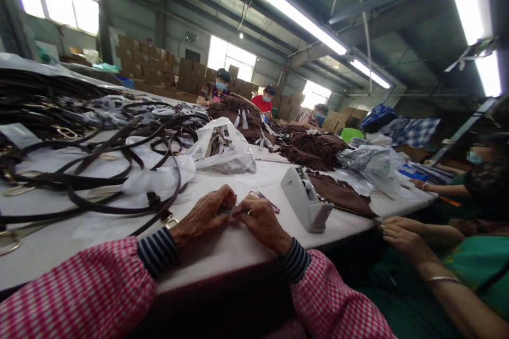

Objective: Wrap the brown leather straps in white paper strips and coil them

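My left hand (204,216) is closed, its fingers curled round something small and greyish that I cannot make out. My right hand (265,222) almost meets it over the table's front edge, thumb and fingertips pinched together; what they hold is too small to name. Just behind the right hand lies a tool like small scissors (274,205), partly hidden. A pale tape dispenser (300,198) stands to the right of that hand. Dark brown straps (85,201) with gold-coloured metal hardware loop across the table on the left, one end close to my left wrist.
A white plastic bag (226,151) of small pieces stands beyond my hands on the white table (222,275). Brown bags or leather pieces (314,148) pile up behind the dispenser. A co-worker's hands (405,235) are at the right edge; other people sit across the table.
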### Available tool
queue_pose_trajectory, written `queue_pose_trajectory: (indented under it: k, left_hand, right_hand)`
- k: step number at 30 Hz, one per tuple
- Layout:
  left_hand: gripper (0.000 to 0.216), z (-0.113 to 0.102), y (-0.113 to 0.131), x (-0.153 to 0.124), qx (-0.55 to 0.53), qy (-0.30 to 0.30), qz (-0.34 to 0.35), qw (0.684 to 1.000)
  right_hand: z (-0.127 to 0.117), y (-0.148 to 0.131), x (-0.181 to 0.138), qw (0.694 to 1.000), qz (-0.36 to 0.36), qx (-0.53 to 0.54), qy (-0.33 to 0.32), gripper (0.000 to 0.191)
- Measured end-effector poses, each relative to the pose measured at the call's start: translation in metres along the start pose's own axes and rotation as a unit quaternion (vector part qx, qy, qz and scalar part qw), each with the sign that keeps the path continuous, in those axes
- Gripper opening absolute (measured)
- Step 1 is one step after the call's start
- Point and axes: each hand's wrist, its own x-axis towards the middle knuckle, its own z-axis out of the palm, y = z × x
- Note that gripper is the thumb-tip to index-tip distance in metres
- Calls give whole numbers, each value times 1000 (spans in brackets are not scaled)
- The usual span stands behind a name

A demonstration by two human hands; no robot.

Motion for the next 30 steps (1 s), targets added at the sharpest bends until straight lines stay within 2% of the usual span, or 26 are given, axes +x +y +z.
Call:
queue_pose_trajectory:
  k: [4,8,10,13,15,18,20,23,26,30]
  left_hand:
    - [20,3,0,-1,-23,24,-5,999]
    - [28,9,-4,0,-40,34,-2,999]
    - [34,11,-5,0,-56,44,-8,997]
    - [39,10,-7,0,-73,39,-35,996]
    - [35,6,-9,0,-9,42,-36,998]
    - [26,-2,-11,-2,155,19,-7,988]
    - [22,-5,-11,-4,204,-16,8,979]
    - [21,-3,-8,-5,200,-25,23,979]
    - [21,1,-6,-5,183,-26,27,982]
    - [22,2,-10,-2,173,-35,29,984]
  right_hand:
    - [-5,1,14,995,82,64,-11,15]
    - [-10,8,28,974,104,167,-115,28]
    - [-13,11,36,960,106,191,-174,23]
    - [-17,10,46,941,124,222,-223,13]
    - [-18,8,50,934,132,234,-234,7]
    - [-19,6,50,936,133,233,-226,10]
    - [-19,7,49,939,132,229,-221,12]
    - [-21,7,50,941,125,218,-227,10]
    - [-26,3,57,941,95,189,-265,6]
    - [-32,-11,75,940,-1,39,-338,16]
